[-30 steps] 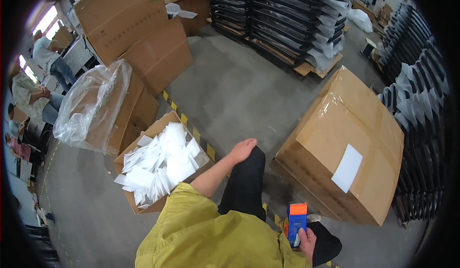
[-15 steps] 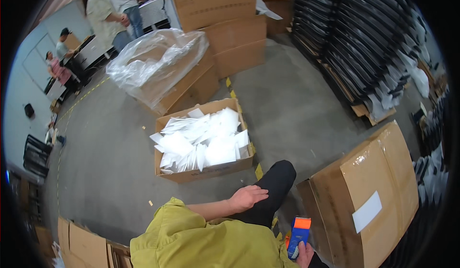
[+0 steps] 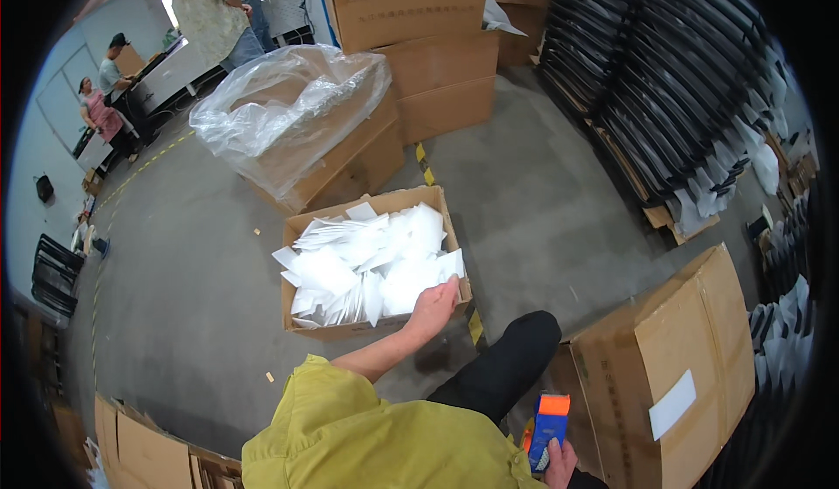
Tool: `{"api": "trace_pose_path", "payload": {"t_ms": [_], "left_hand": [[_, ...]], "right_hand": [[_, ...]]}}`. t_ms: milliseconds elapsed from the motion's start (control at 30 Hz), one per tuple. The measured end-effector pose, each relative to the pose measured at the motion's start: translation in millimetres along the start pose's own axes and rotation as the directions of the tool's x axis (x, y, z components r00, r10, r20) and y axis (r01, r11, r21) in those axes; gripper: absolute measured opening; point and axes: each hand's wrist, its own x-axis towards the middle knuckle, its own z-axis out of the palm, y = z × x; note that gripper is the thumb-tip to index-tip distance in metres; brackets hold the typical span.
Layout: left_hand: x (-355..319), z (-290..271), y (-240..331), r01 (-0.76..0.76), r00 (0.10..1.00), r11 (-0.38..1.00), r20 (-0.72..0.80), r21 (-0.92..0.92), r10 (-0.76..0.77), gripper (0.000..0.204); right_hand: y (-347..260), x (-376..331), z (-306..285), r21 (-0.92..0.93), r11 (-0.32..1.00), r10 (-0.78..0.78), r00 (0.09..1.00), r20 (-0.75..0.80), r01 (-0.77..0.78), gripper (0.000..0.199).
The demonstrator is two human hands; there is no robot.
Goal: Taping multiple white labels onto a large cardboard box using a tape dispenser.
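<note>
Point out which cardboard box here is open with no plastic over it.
The low open box of white sheets by the left hand. The box at right is sealed, and the plastic-covered box behind is draped in clear plastic.

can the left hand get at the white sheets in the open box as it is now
Probably yes. The left hand is already at the near rim of the open cardboard box, right beside the white sheets. The box has no lid and nothing lies between them.
</note>
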Motion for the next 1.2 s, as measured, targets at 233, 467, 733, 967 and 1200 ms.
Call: {"api": "trace_pose_path", "payload": {"t_ms": [233, 467, 733, 967, 1200], "left_hand": [[12.7, -18.5, 14.8, 0.11, 0.989, 0.937, 0.13, -0.331, -0.071, 0.026], [11.8, -102.0, 132.4, -0.395, 0.915, 0.894, -0.183, -0.21, 0.361, 0.023], [81.7, -203.6, 227.9, -0.587, 0.041, 0.376, -0.437, 0.717, 0.899, 0.022], [160.5, -268.7, 244.4, -0.48, -0.294, 0.147, -0.316, 0.865, 0.902, 0.032], [316.9, -429.3, 85.1, 0.654, 0.588, 0.404, -0.765, 0.64, 0.262, 0.056]], "right_hand": [[-2.7, 14.6, 5.3, -0.134, 0.99, 0.036, 0.999, -0.019, -0.038, 0.034], [-3.7, 51.5, 11.8, -0.202, 0.978, 0.035, 0.999, -0.031, -0.041, 0.032], [-36.5, 94.2, 27.6, -0.424, 0.898, -0.097, 0.993, 0.067, 0.116, 0.029], [-42.3, 120.7, 41.2, -0.501, 0.614, -0.601, 0.773, 0.203, 0.61, 0.029], [-59.4, 164.5, 45.3, -0.588, 0.797, 0.201, 0.979, 0.046, -0.136, 0.04]]}}
